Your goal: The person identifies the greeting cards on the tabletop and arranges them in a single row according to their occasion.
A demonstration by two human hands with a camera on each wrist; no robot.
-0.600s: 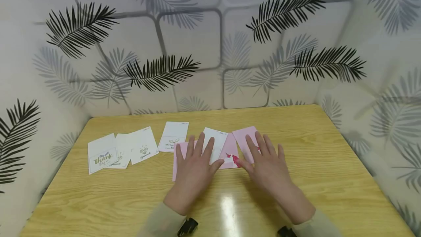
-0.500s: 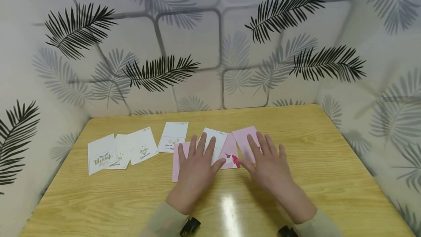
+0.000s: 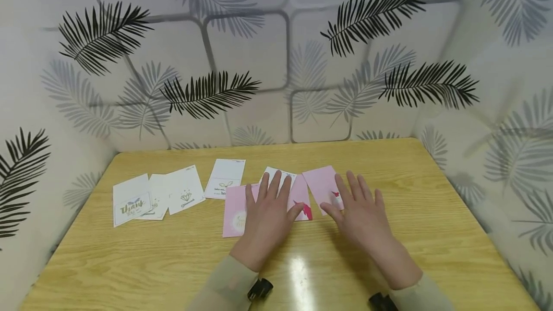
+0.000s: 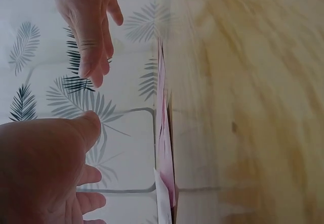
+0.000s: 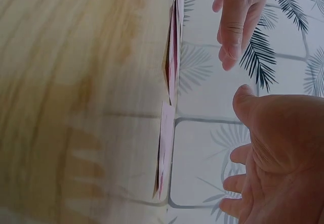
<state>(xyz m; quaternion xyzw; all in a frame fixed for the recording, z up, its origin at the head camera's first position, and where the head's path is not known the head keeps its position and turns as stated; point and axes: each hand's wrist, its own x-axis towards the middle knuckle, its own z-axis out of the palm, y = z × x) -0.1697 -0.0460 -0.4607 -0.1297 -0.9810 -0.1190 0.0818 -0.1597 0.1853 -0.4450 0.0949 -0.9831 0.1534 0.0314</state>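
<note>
Head view: nearest are two pale beige fabric sleeves (image 3: 229, 280) with black wrist-worn devices (image 3: 260, 290). Beyond them the left hand (image 3: 269, 220) and right hand (image 3: 366, 217) hang palm-down above the wood-grain worktop (image 3: 173, 263). Each grip is empty, fingers extended and spread; both wrist views show air between the hands and the paper, so they hover rather than press.

Under the left hand lie a pink rectangular paper card with a round white patch (image 3: 234, 203), a pink card with a red motif (image 3: 304, 200) and, partly hidden, a white card (image 3: 271, 172). A separate pink card (image 3: 320, 186) sits partly under the right fingers. Seen edge-on, the pink cards gape slightly, so they are probably folded.

Leftward, three white gold-printed cards (image 3: 183, 186) overlap, and a white card with gold wings (image 3: 226, 172) lies between the groups. The spread seems meant to keep printed faces visible. Behind stands a leaf-patterned wall (image 3: 250, 52).
</note>
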